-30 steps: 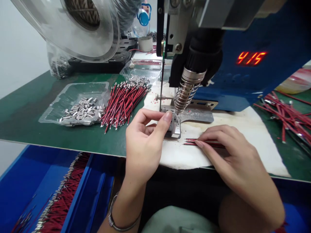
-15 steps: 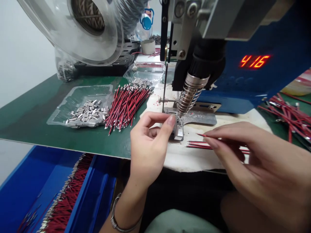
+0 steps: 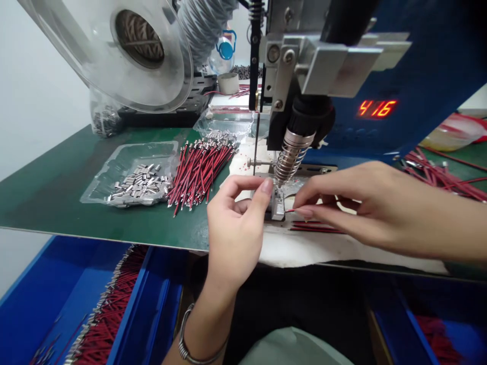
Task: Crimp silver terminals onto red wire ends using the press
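My left hand (image 3: 238, 218) is closed in a pinch at the left side of a small metal fixture (image 3: 278, 207); whatever lies between thumb and forefinger is hidden. Between the thumb and fingers of my right hand (image 3: 338, 205) is a thin red and black wire (image 3: 290, 210), its tip pointing left at the fixture's edge. A soldering head with a coil spring (image 3: 291, 157) points down right above the fixture. Below my right fingers, several red and black wires (image 3: 314, 227) lie on white paper (image 3: 300, 248).
Left on the green table (image 3: 49, 203) are a clear plastic tray (image 3: 91, 190) of small metal connectors and a pile of wires with metal ends (image 3: 201, 172). A blue machine (image 3: 380, 134) showing 416 stands right. Blue bins (image 3: 41, 274) with wires sit below the table edge.
My right hand has moved left with the wire, bringing its tip to the fixture. The left hand stays pinched at the fixture. The camera view has shifted slightly.
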### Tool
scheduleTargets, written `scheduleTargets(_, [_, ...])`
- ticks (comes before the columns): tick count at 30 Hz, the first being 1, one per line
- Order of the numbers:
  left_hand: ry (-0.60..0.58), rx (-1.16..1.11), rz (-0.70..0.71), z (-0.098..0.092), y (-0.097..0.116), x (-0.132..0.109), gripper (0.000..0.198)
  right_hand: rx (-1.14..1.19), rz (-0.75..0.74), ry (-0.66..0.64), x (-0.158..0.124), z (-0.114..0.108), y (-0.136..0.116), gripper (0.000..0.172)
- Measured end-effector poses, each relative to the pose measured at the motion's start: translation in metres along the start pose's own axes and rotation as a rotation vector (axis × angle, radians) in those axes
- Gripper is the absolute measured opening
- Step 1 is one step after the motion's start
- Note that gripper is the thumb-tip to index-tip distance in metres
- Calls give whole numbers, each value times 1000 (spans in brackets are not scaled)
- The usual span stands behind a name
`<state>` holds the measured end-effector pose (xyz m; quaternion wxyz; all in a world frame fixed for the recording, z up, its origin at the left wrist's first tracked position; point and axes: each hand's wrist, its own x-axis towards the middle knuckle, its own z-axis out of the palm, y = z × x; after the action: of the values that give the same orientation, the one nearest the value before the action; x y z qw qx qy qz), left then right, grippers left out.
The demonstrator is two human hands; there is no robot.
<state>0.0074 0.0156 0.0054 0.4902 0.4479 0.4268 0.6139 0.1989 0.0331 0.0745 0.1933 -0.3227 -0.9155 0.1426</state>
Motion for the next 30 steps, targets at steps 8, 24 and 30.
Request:
scheduleTargets(8, [22, 12, -54, -2, -9, 3, 28, 162, 41, 131, 4, 11, 25, 14])
scheduleTargets(24, [0, 111, -82, -1, -8, 0, 24, -111, -6, 446, -6, 52, 28, 7])
scheduleTargets(30, [0, 142, -78, 0, -8, 0, 25, -127, -18, 450, -7, 52, 27, 7])
